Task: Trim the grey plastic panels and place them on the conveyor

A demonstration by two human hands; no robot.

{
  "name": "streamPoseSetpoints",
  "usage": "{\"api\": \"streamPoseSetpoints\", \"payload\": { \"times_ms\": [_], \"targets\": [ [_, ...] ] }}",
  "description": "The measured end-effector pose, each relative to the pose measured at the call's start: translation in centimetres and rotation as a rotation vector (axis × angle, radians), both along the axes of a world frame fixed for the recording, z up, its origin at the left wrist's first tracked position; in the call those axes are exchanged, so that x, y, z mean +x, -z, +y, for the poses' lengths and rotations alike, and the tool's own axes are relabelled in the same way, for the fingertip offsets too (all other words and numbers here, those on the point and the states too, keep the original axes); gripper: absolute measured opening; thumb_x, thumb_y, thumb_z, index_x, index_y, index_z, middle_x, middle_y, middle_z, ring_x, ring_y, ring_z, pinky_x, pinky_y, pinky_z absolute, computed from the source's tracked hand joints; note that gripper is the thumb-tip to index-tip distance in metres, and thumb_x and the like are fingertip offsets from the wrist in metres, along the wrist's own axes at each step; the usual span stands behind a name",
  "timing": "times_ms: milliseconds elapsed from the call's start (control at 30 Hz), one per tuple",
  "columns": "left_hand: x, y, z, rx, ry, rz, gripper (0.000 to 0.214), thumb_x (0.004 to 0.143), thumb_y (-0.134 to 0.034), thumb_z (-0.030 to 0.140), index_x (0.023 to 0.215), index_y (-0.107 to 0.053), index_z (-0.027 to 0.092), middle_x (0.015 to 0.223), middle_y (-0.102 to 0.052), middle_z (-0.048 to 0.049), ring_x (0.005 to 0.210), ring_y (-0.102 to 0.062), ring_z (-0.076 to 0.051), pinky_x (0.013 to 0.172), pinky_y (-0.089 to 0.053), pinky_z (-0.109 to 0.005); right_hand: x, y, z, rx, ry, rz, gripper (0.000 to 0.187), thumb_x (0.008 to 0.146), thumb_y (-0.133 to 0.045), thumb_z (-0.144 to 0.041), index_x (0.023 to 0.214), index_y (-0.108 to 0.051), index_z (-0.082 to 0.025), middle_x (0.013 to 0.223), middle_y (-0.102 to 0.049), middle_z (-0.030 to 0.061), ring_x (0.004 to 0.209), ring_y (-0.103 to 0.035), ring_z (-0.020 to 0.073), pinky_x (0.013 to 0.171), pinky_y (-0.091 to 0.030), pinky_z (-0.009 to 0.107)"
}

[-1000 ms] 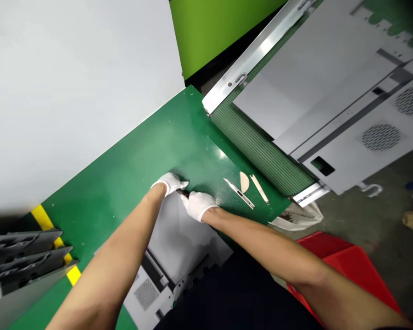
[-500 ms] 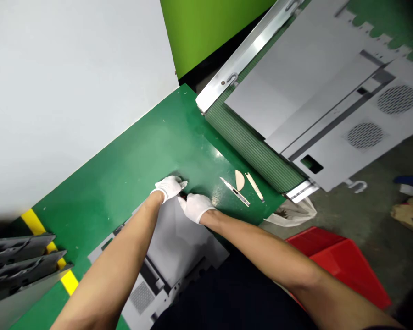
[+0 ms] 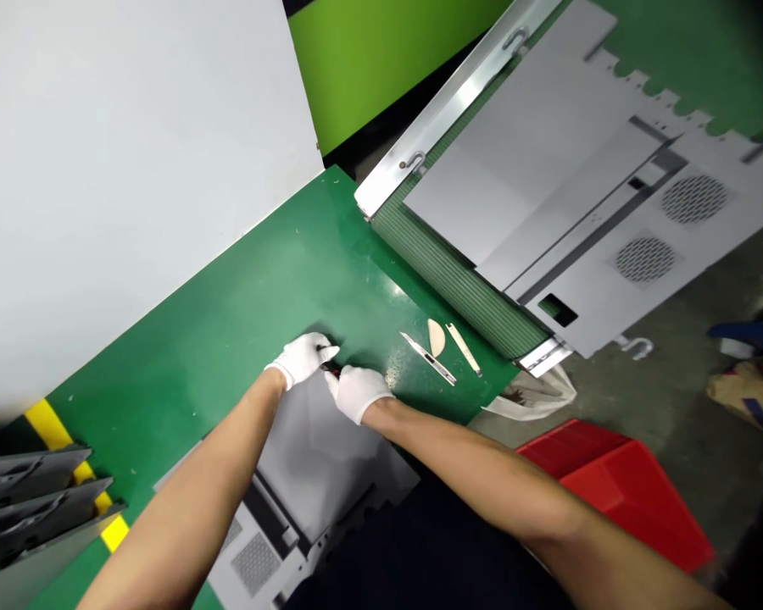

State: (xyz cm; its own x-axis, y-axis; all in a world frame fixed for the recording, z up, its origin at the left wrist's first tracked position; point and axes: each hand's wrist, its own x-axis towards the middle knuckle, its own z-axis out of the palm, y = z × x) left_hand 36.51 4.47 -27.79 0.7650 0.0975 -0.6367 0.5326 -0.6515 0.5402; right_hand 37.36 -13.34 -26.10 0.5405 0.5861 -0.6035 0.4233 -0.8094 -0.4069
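Observation:
A grey plastic panel with vents and slots lies in front of my body on the green table. My left hand, white-gloved, is at the panel's far edge, fingers curled; what they grip is hidden. Close beside it, my gloved right hand is closed around a small black-and-red tool, mostly covered by the fingers. To the right of my hands lie a utility knife, a pale half-round piece and a second slim cream-coloured tool.
A green conveyor belt at the upper right carries another grey panel. Several dark panels stand at the lower left by yellow tape. A red bin and a white bag are at the right. A white board borders the table.
My left hand has shifted slightly left and down, opening a small gap to my right hand. The black-and-red tool shows more between them. The whole view has moved a little.

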Motion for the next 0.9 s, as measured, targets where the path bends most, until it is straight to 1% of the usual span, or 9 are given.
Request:
{"api": "streamPoseSetpoints", "payload": {
  "times_ms": [133,267,400,500,600,700,767,833,900],
  "targets": [
    [1.9,0.5,-2.1,0.193,-0.034,0.217,0.034,0.073,-0.072,0.050,0.061,-0.062,0.020,0.070,-0.069,-0.0107,0.075,-0.066,-0.027,0.074,-0.048,-0.038,-0.6,-1.1,0.5,-0.011,0.004,-0.026,0.057,0.106,-0.030,-0.050,0.104,-0.071,-0.011,0.098,-0.077,0.0213,0.093,-0.075,0.0328,0.081,-0.057,0.042],
    [2.2,-0.3,-1.8,0.213,-0.148,0.156,0.041,0.067,-0.078,0.055,0.057,-0.062,0.019,0.069,-0.069,-0.0118,0.080,-0.067,-0.030,0.080,-0.050,-0.043,-0.4,-2.5,0.6,-0.003,-0.041,-0.002,0.050,0.105,-0.035,-0.046,0.107,-0.071,-0.011,0.103,-0.077,0.0211,0.098,-0.075,0.0325,0.082,-0.056,0.042],
    [0.6,-4.3,2.0,0.184,-0.530,-0.213,0.048,0.087,-0.055,0.062,0.076,-0.068,0.017,0.083,-0.072,-0.0081,0.078,-0.063,-0.019,0.078,-0.050,-0.032,0.7,-2.7,-2.2,-0.024,0.007,0.109,0.059,0.103,-0.032,-0.053,0.106,-0.073,-0.011,0.104,-0.076,0.0239,0.102,-0.073,0.0354,0.086,-0.055,0.044],
    [-0.9,-8.3,1.7,0.205,-0.705,-0.412,0.043,0.082,-0.065,0.061,0.076,-0.067,0.019,0.075,-0.067,-0.0020,0.072,-0.057,-0.017,0.072,-0.046,-0.030,1.2,-1.7,-6.7,0.024,0.180,0.239,0.066,0.102,-0.028,-0.063,0.099,-0.073,-0.014,0.105,-0.076,0.0241,0.107,-0.072,0.0353,0.090,-0.053,0.044],
    [-1.5,-10.2,-4.9,-0.027,-0.486,-0.311,0.043,0.080,-0.069,0.061,0.067,-0.064,0.020,0.068,-0.062,0.0002,0.067,-0.053,-0.016,0.065,-0.043,-0.030,0.5,-0.3,-12.4,0.057,0.499,0.471,0.064,0.101,-0.027,-0.067,0.089,-0.066,-0.018,0.085,-0.076,0.0149,0.075,-0.074,0.0246,0.065,-0.055,0.032],
    [-0.9,-9.6,-15.0,-0.412,-0.200,-0.132,0.044,0.081,-0.069,0.059,0.061,-0.059,0.022,0.063,-0.059,-0.0001,0.062,-0.053,-0.017,0.060,-0.044,-0.031,-1.3,0.8,-17.7,0.059,0.864,0.634,0.052,0.102,-0.033,-0.063,0.081,-0.056,-0.021,0.063,-0.063,0.0020,0.045,-0.060,0.0154,0.039,-0.041,0.024],
    [0.1,-8.7,-20.7,-0.623,-0.113,-0.107,0.035,0.084,-0.067,0.057,0.080,-0.070,0.023,0.076,-0.070,-0.0027,0.073,-0.063,-0.020,0.069,-0.051,-0.032,-2.7,1.4,-20.7,0.064,1.025,0.699,0.047,0.103,-0.035,-0.058,0.078,-0.052,-0.021,0.056,-0.056,-0.0023,0.040,-0.055,0.0131,0.035,-0.038,0.021],
    [1.1,-7.8,-23.9,-0.705,-0.063,-0.150,0.042,0.088,-0.063,0.055,0.113,-0.072,0.023,0.103,-0.076,-0.0069,0.095,-0.070,-0.024,0.088,-0.055,-0.034,-4.0,1.7,-23.3,0.081,1.145,0.728,0.048,0.104,-0.033,-0.057,0.077,-0.050,-0.022,0.052,-0.053,-0.0038,0.038,-0.053,0.0126,0.034,-0.038,0.020],
    [1.7,-6.8,-24.2,-0.515,0.032,-0.237,0.048,0.089,-0.059,0.055,0.123,-0.069,0.023,0.120,-0.074,-0.0109,0.112,-0.068,-0.027,0.102,-0.050,-0.038,-5.3,2.0,-25.4,0.123,1.229,0.721,0.049,0.104,-0.032,-0.059,0.077,-0.050,-0.022,0.051,-0.053,-0.0037,0.037,-0.054,0.0130,0.033,-0.038,0.020]
  ]
}}
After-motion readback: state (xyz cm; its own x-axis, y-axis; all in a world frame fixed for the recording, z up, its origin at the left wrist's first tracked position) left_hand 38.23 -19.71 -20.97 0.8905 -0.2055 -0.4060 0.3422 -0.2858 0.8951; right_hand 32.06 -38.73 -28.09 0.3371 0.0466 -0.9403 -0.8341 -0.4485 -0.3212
